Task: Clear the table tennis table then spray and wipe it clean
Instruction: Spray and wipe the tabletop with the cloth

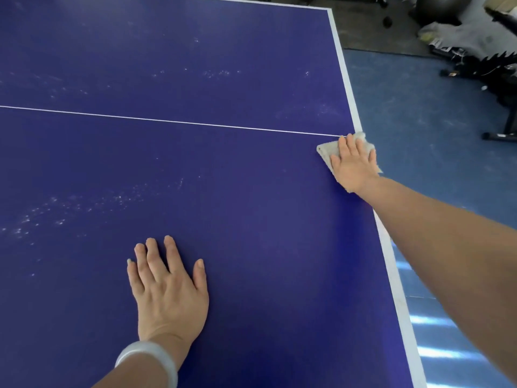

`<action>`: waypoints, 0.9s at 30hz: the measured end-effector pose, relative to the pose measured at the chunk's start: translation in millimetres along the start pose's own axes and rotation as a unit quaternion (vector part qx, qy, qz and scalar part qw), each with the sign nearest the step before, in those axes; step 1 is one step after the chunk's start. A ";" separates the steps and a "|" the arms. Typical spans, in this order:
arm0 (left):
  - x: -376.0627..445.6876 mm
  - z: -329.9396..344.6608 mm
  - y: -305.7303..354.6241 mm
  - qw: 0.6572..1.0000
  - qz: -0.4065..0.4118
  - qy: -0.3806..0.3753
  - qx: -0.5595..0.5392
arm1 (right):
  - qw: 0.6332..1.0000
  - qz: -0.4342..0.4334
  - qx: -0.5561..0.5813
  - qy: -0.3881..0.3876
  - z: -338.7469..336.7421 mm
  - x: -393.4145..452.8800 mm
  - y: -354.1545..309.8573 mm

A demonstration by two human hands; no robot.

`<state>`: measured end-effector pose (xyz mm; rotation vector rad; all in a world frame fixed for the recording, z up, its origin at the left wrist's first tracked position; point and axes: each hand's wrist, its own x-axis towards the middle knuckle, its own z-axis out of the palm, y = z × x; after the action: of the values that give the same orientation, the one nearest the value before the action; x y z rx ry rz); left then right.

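The right hand [354, 163] presses a cloth [324, 151] flat-fingered at the table [251, 169] edge; the left hand [167, 287] rests open, bracing. Best sweep inward with overlapping strokes — speckled patches [42, 217] remain.

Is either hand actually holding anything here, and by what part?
Nothing is gripped. The right hand presses flat on the cloth's middle at the table edge; the left hand rests bare on the table.
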<state>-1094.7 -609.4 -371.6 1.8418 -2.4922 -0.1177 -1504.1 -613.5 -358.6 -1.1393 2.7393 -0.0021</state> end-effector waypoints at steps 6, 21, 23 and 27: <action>-0.4 1.0 -1.2 1.000 -0.002 -0.001 0.005 | 0.985 -0.170 0.010 0.002 21.9 -49.4 -146.6; -0.3 -2.3 1.2 1.000 -0.009 -0.003 -0.002 | 0.997 0.049 0.044 0.036 28.5 -108.1 -69.3; -0.2 -1.3 0.7 1.000 -0.007 -0.005 -0.002 | 0.994 -0.092 0.018 0.056 42.9 -153.7 -107.9; 0.2 0.2 -1.0 1.000 -0.009 0.000 -0.009 | 0.955 -0.294 -0.029 0.020 53.2 -214.8 -90.2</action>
<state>-1093.8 -609.9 -371.9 1.8577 -2.4661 -0.1410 -1283.4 -522.6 -370.4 -1.9399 2.3341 -0.0217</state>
